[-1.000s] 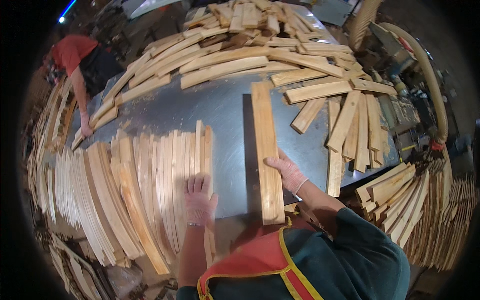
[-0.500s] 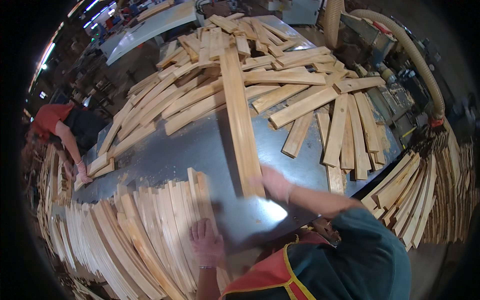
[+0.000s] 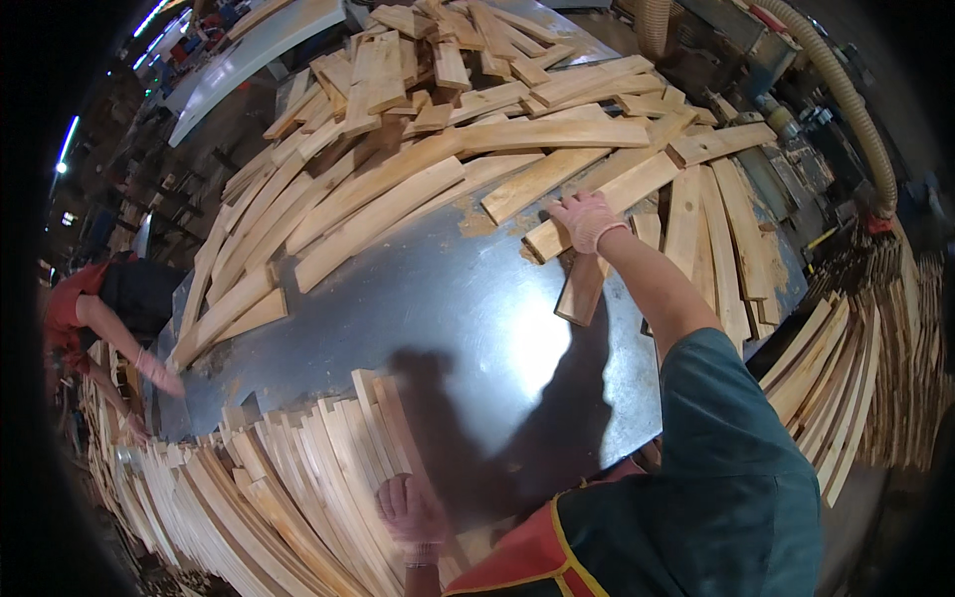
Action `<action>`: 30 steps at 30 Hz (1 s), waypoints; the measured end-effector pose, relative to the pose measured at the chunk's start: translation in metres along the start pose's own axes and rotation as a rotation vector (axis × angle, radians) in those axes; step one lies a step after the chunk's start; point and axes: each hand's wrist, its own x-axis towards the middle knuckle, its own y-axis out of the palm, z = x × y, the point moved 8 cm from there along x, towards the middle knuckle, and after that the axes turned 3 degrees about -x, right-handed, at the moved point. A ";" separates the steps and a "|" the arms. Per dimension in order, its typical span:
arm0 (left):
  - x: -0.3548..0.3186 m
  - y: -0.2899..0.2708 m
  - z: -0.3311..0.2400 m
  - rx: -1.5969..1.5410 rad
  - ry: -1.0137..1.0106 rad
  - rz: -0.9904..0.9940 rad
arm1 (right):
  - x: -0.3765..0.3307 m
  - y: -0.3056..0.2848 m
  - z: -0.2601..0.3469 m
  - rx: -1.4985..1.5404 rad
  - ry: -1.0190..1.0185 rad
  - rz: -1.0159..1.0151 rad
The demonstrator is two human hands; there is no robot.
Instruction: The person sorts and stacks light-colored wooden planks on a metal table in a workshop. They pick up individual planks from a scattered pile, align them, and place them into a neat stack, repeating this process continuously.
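The largest thing is the wide, smooth, blue-grey metal table, where a bright glare and the worker's shadow lie. Over its far side spreads a loose, crossing heap of pale yellow wooden boards. On the near left, a long row of thin, pale wooden strips stands closely packed side by side. At the far left, a co-worker in a red shirt bends beside the table.

The flat, straight, light-brown wooden board lies aslant at the right part of the table, its near end over a shorter, darker wooden piece. The right hand, in a pale pink knitted glove, is upon this board near that end, with fingers spread across the top; whether it grasps, one cannot tell. The left hand, gloved likewise and somewhat blurred, is at the right end of the row, fingers a little bent; its hold also cannot be told.

For a sure hold, it seems better that the thumb and fingers press opposite edges of the board, and that the left hand keeps the end strips steady.
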 end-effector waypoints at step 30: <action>-0.062 0.029 0.049 -0.043 0.108 -0.133 | -0.302 0.039 0.420 1.085 -0.181 0.217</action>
